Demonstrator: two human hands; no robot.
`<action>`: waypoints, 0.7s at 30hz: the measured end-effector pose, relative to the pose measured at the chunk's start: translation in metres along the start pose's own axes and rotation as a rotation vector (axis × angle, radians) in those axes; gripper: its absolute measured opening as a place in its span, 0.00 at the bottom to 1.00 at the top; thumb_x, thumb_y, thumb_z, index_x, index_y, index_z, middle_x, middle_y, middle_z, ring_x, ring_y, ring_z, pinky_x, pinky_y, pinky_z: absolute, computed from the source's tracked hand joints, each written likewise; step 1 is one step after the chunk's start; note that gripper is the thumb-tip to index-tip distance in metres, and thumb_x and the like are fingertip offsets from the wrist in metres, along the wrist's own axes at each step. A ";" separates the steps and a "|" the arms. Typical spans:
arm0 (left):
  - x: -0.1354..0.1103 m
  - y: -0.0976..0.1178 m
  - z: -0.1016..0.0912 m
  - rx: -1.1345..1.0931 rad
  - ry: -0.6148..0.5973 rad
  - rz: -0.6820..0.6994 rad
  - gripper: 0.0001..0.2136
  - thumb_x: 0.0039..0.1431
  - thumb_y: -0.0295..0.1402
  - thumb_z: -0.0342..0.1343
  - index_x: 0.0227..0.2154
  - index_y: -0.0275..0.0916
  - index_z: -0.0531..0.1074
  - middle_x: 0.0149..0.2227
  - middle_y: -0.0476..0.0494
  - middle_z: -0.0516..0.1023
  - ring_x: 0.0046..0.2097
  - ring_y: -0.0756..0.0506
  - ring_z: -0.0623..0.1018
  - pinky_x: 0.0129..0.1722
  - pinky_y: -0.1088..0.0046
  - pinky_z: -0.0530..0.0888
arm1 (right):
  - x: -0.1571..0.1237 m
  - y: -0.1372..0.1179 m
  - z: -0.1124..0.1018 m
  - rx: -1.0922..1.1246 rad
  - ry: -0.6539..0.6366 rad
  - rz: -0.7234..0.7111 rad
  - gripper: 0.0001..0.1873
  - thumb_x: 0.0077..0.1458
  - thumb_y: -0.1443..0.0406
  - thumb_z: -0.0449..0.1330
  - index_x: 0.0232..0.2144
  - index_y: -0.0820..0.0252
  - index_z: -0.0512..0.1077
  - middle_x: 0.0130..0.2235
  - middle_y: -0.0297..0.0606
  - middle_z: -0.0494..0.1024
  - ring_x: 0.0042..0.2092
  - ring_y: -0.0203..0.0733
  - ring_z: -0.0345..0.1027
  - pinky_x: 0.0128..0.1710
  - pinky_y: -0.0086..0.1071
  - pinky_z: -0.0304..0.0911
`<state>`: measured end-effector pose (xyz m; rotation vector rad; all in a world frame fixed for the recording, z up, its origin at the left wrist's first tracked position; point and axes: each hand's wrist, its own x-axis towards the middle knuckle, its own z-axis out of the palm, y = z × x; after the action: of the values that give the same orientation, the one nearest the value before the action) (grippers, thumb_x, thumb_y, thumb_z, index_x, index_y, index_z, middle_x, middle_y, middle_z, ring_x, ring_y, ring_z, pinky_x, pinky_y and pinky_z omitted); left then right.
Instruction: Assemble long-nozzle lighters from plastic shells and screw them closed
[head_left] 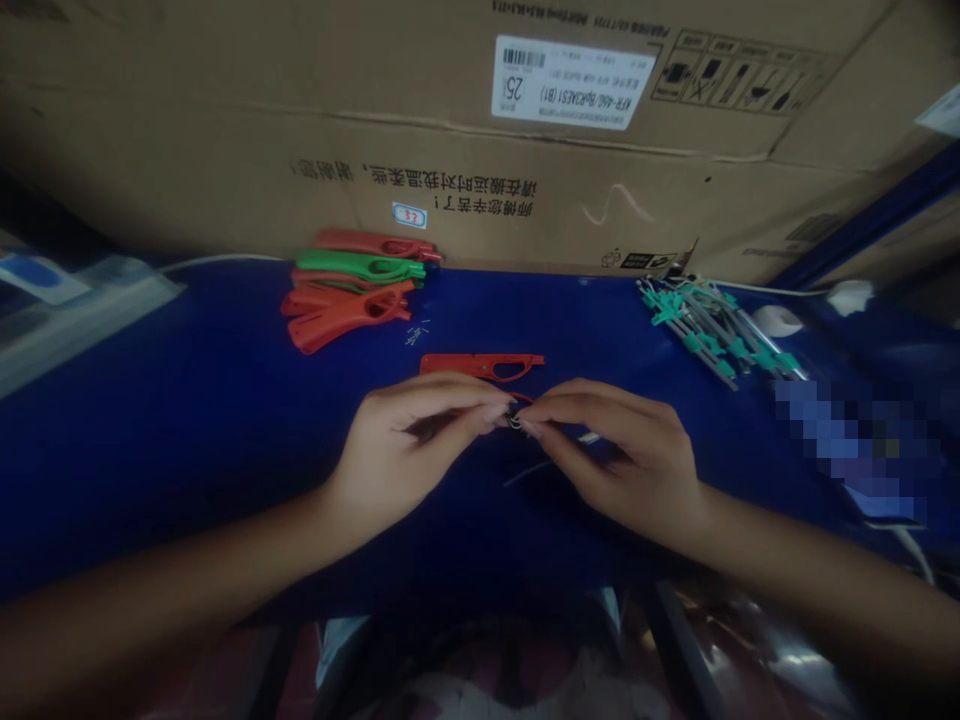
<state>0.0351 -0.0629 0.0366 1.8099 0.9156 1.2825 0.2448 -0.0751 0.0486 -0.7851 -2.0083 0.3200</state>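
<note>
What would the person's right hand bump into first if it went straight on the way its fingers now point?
Probably the small dark metal piece pinched at its fingertips, since the right hand already seems to touch it. Just beyond lies the left hand, though depth is hard to judge here.

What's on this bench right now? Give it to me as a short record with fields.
left hand: left hand, fingers pinching a small dark metal part, its exact form too small to tell
right hand: right hand, fingers pinching the same part from the other side
nearest thing: red plastic piece, lying just beyond the hands
rest: pile of red and green plastic pieces; bundle of teal-tipped metal rods; blue table covering; cardboard carton behind
</note>
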 end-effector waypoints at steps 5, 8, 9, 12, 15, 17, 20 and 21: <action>0.002 -0.001 0.000 0.007 -0.001 0.018 0.08 0.59 0.23 0.64 0.38 0.42 0.83 0.38 0.51 0.85 0.38 0.53 0.83 0.43 0.82 0.80 | 0.000 0.000 0.001 -0.002 -0.008 -0.010 0.08 0.58 0.75 0.63 0.39 0.63 0.78 0.37 0.40 0.82 0.38 0.35 0.78 0.41 0.25 0.75; 0.002 -0.001 0.000 -0.002 -0.010 0.020 0.09 0.59 0.23 0.64 0.38 0.43 0.83 0.39 0.51 0.85 0.39 0.53 0.83 0.44 0.82 0.80 | 0.001 0.001 0.001 0.005 -0.009 -0.015 0.07 0.58 0.75 0.63 0.39 0.65 0.78 0.37 0.40 0.82 0.38 0.34 0.78 0.42 0.24 0.74; 0.003 -0.001 0.000 -0.009 -0.015 0.017 0.09 0.58 0.23 0.64 0.38 0.43 0.83 0.39 0.51 0.85 0.39 0.53 0.83 0.44 0.82 0.80 | 0.001 0.001 0.001 0.009 -0.010 -0.018 0.07 0.58 0.76 0.63 0.39 0.65 0.78 0.37 0.41 0.82 0.39 0.34 0.78 0.42 0.24 0.74; 0.003 -0.001 0.000 -0.051 -0.030 0.003 0.09 0.59 0.23 0.63 0.38 0.42 0.83 0.39 0.49 0.85 0.39 0.52 0.83 0.43 0.81 0.80 | 0.000 0.001 0.001 0.018 -0.017 -0.025 0.08 0.58 0.76 0.63 0.39 0.66 0.78 0.37 0.41 0.82 0.39 0.34 0.78 0.42 0.25 0.74; 0.003 -0.001 0.001 -0.120 -0.057 -0.031 0.08 0.60 0.23 0.62 0.38 0.40 0.83 0.38 0.48 0.84 0.36 0.52 0.83 0.40 0.81 0.81 | 0.001 0.000 0.001 0.013 -0.017 -0.029 0.08 0.58 0.76 0.64 0.39 0.66 0.78 0.37 0.41 0.82 0.39 0.34 0.78 0.43 0.25 0.74; 0.004 0.000 0.001 -0.173 -0.076 -0.069 0.07 0.60 0.23 0.61 0.38 0.39 0.83 0.37 0.48 0.83 0.35 0.53 0.82 0.39 0.81 0.81 | 0.000 -0.001 0.000 0.006 -0.015 -0.035 0.07 0.57 0.76 0.64 0.39 0.66 0.78 0.37 0.41 0.82 0.39 0.34 0.78 0.42 0.24 0.74; 0.005 0.001 0.001 -0.237 -0.097 -0.128 0.07 0.60 0.23 0.61 0.38 0.40 0.83 0.37 0.48 0.83 0.34 0.53 0.82 0.38 0.82 0.81 | 0.000 -0.002 0.000 -0.004 -0.009 -0.045 0.08 0.57 0.76 0.64 0.39 0.65 0.78 0.37 0.41 0.82 0.39 0.34 0.78 0.42 0.24 0.75; 0.005 0.001 0.001 -0.249 -0.103 -0.145 0.07 0.60 0.23 0.62 0.38 0.40 0.83 0.36 0.49 0.83 0.34 0.53 0.82 0.38 0.82 0.81 | 0.000 -0.002 0.000 -0.006 -0.008 -0.046 0.08 0.57 0.75 0.64 0.40 0.64 0.78 0.37 0.40 0.82 0.39 0.34 0.78 0.41 0.25 0.75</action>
<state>0.0377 -0.0589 0.0396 1.5709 0.7789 1.1471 0.2444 -0.0765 0.0494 -0.7412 -2.0322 0.2907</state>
